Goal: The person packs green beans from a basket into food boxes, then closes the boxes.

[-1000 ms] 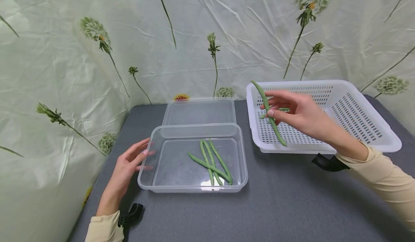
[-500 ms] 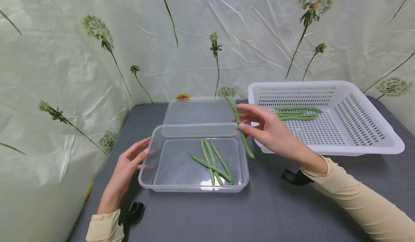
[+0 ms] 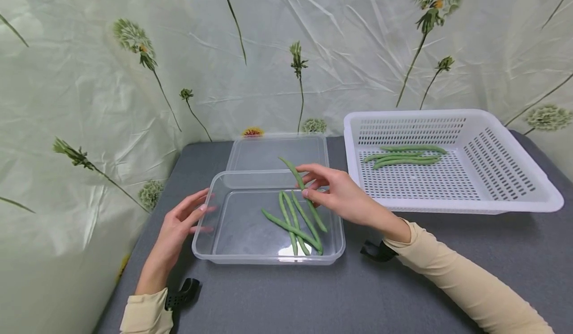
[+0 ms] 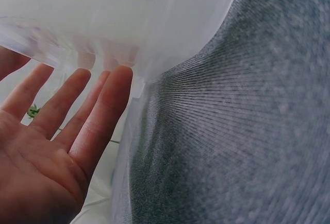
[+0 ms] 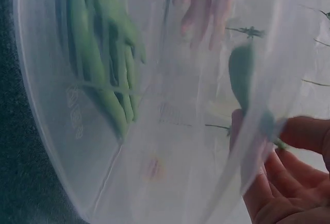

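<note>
Grey counter (image 3: 286, 299), my right grip (image 3: 334, 192) pinching a slim green bean (image 3: 294, 172) slantwise over the clear rectangular plastic box (image 3: 235, 227) mid-frame.

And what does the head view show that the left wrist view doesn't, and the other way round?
Only the head view shows the white basket, the green beans and the right hand, which pinches one bean. Only the left wrist view shows the left hand's palm up close. Both show that hand at the clear container, on grey cloth.
</note>
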`<action>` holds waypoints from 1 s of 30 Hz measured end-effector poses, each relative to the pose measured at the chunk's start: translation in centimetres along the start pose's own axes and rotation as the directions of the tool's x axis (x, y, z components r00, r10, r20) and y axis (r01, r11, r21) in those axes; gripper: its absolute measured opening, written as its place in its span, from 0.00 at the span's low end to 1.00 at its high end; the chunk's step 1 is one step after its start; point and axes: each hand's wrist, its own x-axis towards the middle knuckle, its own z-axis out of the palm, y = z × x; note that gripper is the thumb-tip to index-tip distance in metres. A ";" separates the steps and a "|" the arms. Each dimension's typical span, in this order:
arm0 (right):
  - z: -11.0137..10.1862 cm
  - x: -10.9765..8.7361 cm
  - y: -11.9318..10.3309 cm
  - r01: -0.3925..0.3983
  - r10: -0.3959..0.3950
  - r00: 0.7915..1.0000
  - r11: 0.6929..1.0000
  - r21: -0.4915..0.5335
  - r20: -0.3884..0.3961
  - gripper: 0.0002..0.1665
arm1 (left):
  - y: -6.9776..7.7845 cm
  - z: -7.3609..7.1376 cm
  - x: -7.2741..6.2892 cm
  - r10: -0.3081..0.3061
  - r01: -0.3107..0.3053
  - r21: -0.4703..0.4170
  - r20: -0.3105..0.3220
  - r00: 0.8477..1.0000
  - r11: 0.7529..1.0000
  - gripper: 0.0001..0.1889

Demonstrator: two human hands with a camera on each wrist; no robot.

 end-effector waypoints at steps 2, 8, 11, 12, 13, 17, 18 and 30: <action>0.4 0.2 0.1 -0.017 0.018 0.999 1.000 -0.007 0.037 0.28 | 0.0 0.0 0.0 0.000 0.000 -0.007 0.000 1.000 1.000 0.25; 1.7 1.1 0.8 -0.010 0.032 0.985 0.992 -0.126 0.172 0.22 | 0.0 0.2 0.1 0.005 -0.005 -0.008 0.000 1.000 1.000 0.25; 1.9 1.2 1.1 -0.003 0.042 0.978 0.982 -0.189 0.204 0.18 | 0.0 0.3 0.2 0.008 -0.008 -0.010 -0.003 1.000 1.000 0.25; 1.9 1.2 1.2 -0.011 0.052 0.977 0.981 -0.191 0.207 0.18 | 0.0 0.3 0.2 0.009 -0.009 -0.009 -0.005 1.000 1.000 0.24; 1.9 1.3 1.1 -0.021 0.060 0.976 0.983 -0.184 0.208 0.18 | 0.1 0.4 0.2 0.008 -0.008 -0.011 -0.010 1.000 1.000 0.24; 1.8 1.4 1.2 -0.051 0.080 0.976 0.988 -0.146 0.201 0.17 | 0.2 0.4 0.3 0.003 -0.003 -0.011 -0.013 1.000 1.000 0.24; 1.8 1.4 1.3 -0.051 0.079 0.977 0.989 -0.141 0.200 0.16 | 0.2 0.4 0.3 0.003 -0.003 -0.010 -0.011 1.000 1.000 0.24; 2.0 1.2 1.6 -0.011 0.034 0.987 0.989 -0.147 0.156 0.14 | 0.0 0.2 0.1 0.006 -0.007 -0.010 -0.010 1.000 1.000 0.24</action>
